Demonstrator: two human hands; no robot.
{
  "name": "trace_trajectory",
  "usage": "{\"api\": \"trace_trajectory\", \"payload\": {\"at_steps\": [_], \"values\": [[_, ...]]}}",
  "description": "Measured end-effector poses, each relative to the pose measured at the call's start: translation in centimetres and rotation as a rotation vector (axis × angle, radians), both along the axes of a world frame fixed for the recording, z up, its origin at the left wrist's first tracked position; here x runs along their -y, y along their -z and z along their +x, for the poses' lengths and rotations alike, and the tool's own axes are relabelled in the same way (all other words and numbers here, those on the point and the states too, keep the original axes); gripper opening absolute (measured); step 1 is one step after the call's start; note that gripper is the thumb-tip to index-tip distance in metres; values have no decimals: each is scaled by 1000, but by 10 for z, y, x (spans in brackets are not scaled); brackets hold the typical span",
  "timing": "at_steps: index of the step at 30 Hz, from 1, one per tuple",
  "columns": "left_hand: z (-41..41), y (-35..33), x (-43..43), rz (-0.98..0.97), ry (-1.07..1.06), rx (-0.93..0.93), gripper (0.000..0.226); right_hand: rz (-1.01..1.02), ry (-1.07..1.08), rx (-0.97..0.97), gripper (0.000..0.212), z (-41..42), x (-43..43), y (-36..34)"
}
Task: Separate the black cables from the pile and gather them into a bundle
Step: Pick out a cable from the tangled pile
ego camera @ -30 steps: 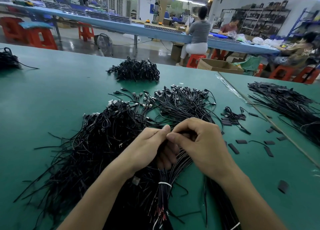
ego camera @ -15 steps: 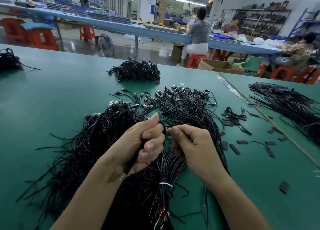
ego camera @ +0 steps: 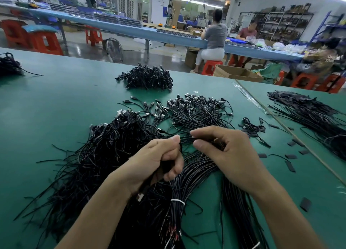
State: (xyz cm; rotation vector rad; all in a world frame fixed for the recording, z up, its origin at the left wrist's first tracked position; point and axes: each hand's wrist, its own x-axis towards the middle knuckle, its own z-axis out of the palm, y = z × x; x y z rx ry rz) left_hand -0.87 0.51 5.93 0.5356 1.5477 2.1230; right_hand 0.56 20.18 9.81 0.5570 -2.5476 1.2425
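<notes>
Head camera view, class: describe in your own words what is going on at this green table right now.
A person is sorting black cables on a green table. The left hand grips a gathered handful, and the right hand pinches a few strands close beside it. A bundle tied with a white band lies just below the hands; a large loose pile sprawls to the left.

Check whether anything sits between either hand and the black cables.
Nothing visible does. The left hand grips a bunch of black cables, and the right hand pinches more of them. The loose pile lies beside the hands on the green table.
</notes>
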Motion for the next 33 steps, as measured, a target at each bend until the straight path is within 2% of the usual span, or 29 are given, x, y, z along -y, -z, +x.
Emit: {"api": "trace_trajectory", "payload": {"at_steps": [2,4,9,14,20,23,26,30,33], "values": [[1,1,-2,-79,26,-56,48,130,-72,22,29,1,2,-4],[2,1,-2,-94,78,-87,48,168,-171,81,30,3,6,-8],[3,0,5,-53,148,-110,48,12,-281,184,23,2,9,-9],[3,1,3,1,171,-74,52,-76,-279,185,21,0,7,-2],[2,2,-4,-44,48,-64,52,-125,-232,189,18,1,4,4],[0,4,-8,-151,-92,-203,56,-73,-178,122,20,2,4,5],[-1,6,-11,-214,-165,-315,49,-49,-173,81,26,4,7,3],[-1,6,-12,-159,-128,-222,43,-74,-161,-11,28,5,7,5],[2,3,-10,-96,-50,-159,44,-146,-191,11,24,7,7,5]]}}
